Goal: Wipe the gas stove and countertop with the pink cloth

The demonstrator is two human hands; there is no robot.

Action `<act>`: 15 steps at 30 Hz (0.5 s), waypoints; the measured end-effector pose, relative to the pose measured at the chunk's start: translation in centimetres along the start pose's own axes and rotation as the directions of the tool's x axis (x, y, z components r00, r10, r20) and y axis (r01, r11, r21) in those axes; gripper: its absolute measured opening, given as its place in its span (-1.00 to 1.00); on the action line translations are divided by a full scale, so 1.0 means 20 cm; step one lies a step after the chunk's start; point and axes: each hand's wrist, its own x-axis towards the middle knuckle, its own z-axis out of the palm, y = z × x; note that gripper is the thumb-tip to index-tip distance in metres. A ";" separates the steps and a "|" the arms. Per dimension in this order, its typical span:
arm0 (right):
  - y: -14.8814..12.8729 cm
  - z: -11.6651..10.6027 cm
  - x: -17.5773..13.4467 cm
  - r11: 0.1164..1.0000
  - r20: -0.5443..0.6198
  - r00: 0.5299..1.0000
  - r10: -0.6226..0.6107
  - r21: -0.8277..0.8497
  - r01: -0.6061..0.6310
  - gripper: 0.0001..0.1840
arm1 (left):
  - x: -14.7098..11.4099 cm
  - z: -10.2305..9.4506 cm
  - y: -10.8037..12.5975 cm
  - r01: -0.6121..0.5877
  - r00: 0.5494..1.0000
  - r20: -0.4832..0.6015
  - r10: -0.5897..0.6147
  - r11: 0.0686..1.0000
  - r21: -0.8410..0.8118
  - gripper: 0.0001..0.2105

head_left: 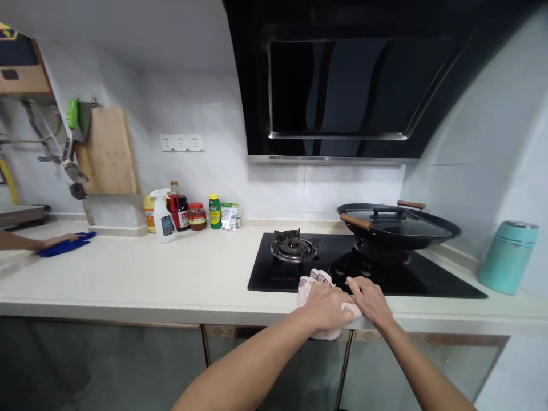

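Observation:
My left hand point(329, 307) is closed around a white cloth point(315, 281) with purplish marks, at the front edge of the black gas hob point(274, 279). Part of the cloth bunches out beyond the fingers, and some hangs over the counter edge. Just beside it, my right hand point(371, 299) lies with its fingers stretched out at the hob's front edge, close against the cloth. The control knobs point(341, 266) are right behind my hands. A bare burner with a pan support point(293, 246) sits on the hob's left side.
A lidded wok point(398, 231) with wooden handles stands on the right burner, beside a turquoise flask point(509, 257). A range hood point(334, 85) overhangs the hob. A spray bottle point(163, 220) and several condiments line the wall. Another person's hand point(60, 241) presses a blue cloth point(68, 245) at far left.

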 end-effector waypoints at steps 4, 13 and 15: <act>0.00 -0.02 0.00 0.999 0.018 1.000 0.005 0.039 -0.005 -0.38 | -0.05 -0.04 -0.07 0.026 1.000 0.010 -0.026 0.998 -0.061 -0.55; -0.03 -0.05 0.00 0.995 0.051 0.998 0.025 0.092 -0.029 -0.46 | -0.54 -0.24 -0.39 0.260 0.958 -0.105 -0.267 0.962 -0.081 -0.62; -0.03 -0.04 0.00 0.995 0.038 0.998 0.042 0.094 -0.046 -0.47 | -0.65 -0.32 -0.44 0.360 0.918 -0.120 -0.377 0.922 -0.142 -0.65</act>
